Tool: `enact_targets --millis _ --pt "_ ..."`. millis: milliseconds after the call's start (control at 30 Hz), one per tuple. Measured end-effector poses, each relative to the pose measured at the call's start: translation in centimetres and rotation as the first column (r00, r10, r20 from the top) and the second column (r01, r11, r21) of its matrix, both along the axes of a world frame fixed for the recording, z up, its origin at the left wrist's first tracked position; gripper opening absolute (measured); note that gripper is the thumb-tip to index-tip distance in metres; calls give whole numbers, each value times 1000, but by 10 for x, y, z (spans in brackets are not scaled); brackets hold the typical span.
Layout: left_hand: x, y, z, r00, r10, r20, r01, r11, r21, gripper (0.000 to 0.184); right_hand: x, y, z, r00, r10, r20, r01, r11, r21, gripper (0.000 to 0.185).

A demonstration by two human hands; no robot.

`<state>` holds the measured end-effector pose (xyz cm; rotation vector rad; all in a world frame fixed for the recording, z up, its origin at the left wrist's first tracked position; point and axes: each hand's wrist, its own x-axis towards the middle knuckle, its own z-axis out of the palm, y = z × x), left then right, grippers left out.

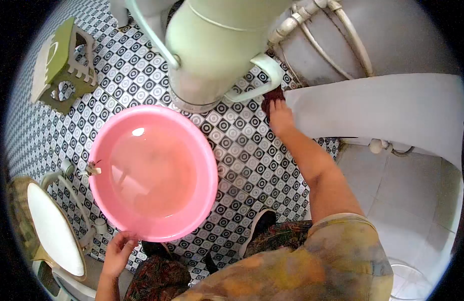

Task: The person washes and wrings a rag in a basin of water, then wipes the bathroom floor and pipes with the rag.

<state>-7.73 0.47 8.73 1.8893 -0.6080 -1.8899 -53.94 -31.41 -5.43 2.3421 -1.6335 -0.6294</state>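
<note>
The pink basin [208, 165], holding cloudy water [159, 165], sits just ahead of my left hand [120, 251], whose fingers reach its near rim; whether they grip it I cannot tell. My right hand [282, 119] clutches a maroon cloth [274, 97], near the pale green jug [207, 55].

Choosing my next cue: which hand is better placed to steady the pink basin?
Probably the left hand: it is at the pink basin, while the right hand is farther off, on a dark cloth.
</note>
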Motion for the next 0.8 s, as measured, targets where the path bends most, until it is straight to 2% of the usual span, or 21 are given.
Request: enact_targets --millis 67,200,267,300,333,367,400,467,500,533,567,600,633,667,700,800 --pt "0 -7 3 1000 -19 12 20 998 -52 19 3 30 13 999 -27 18 24 989 146 41" --pt "5 -13 0 995 -40 -93 28 992 -121 19 -16 87 13 999 40 -8 -37 982 187 45" --pt "8 -13 0 994 -79 -76 67 987 -144 19 -13 103 30 1000 -26 4 20 846 533 57" --pt "8 -15 0 991 -119 -56 109 981 -160 19 1 105 57 994 -108 10 72 724 686 54" --pt "8 -17 0 985 -168 -46 154 964 -215 19 -1 110 61 992 -63 112 -33 720 693 52" --pt "7 -17 0 982 -181 -54 166 964 -210 19 -5 117 65 977 -24 212 -133 708 694 49" --pt "6 -18 0 984 -166 -63 151 969 -194 20 -2 118 75 940 -77 332 -167 745 646 33" --pt "1 -20 -1 982 -182 -56 172 973 -153 20 3 109 98 875 21 483 -286 828 483 30" --pt "-1 -20 -2 978 -192 -82 174 966 -192 21 14 103 125 841 83 535 -331 860 387 26" --pt "-4 -20 -1 975 -202 -94 182 965 -191 21 17 99 137 848 43 528 -260 902 345 27" --pt "-8 -22 0 973 -204 -103 182 964 -192 21 10 93 137 804 98 587 -278 934 224 31" --pt "-11 -25 3 963 -261 -62 245 950 -195 21 9 84 141 801 62 596 -235 948 216 35" --pt "-14 -25 5 965 -251 -70 233 952 -197 20 4 75 140 743 4 669 -205 954 221 40" --pt "-17 -26 9 968 -240 -75 222 956 -192 20 2 69 136 726 53 685 -182 976 117 40" --pt "-19 -28 13 971 -229 -76 211 959 -188 19 -3 63 123 710 88 699 -169 985 47 41" --pt "-19 -28 25 961 -275 35 276 942 -191 19 -23 49 83 697 86 711 -151 988 29 46"
